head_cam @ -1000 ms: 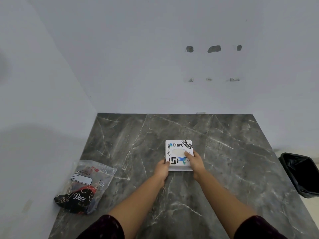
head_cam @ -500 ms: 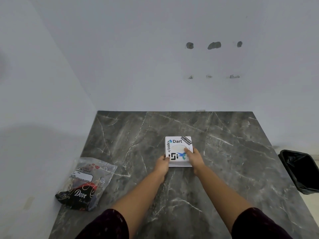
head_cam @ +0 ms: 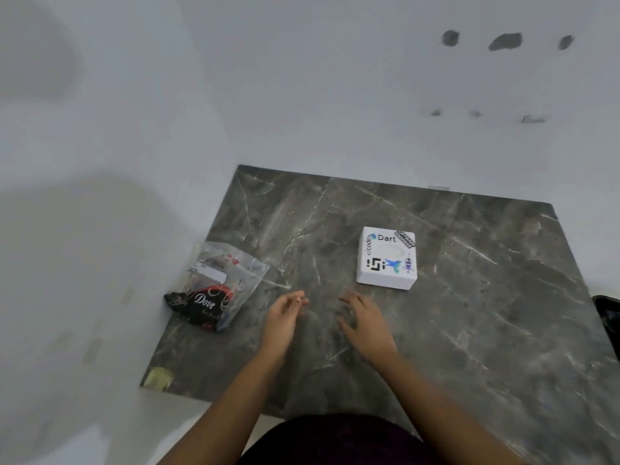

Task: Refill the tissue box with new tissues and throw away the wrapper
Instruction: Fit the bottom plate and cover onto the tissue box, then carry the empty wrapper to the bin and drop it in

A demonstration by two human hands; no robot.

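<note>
A white square tissue box [head_cam: 386,258] with stickers on its lid stands on the dark marble table [head_cam: 486,297], right of centre. A clear plastic wrapper [head_cam: 216,285] with a black and red "Dove" print lies at the table's left edge. My left hand [head_cam: 283,318] hovers between the wrapper and the box, fingers loosely curled, holding nothing. My right hand [head_cam: 364,322] is beside it, just below the box, fingers spread and empty. Neither hand touches the box or the wrapper.
A black bin [head_cam: 609,317] shows at the far right edge, beside the table. White walls close in behind and to the left. A yellowish patch [head_cam: 159,377] marks the table's near left corner.
Both hands have let go of the tissue box and drawn back toward me and to the left. The view has turned left, so the box now sits further right.
</note>
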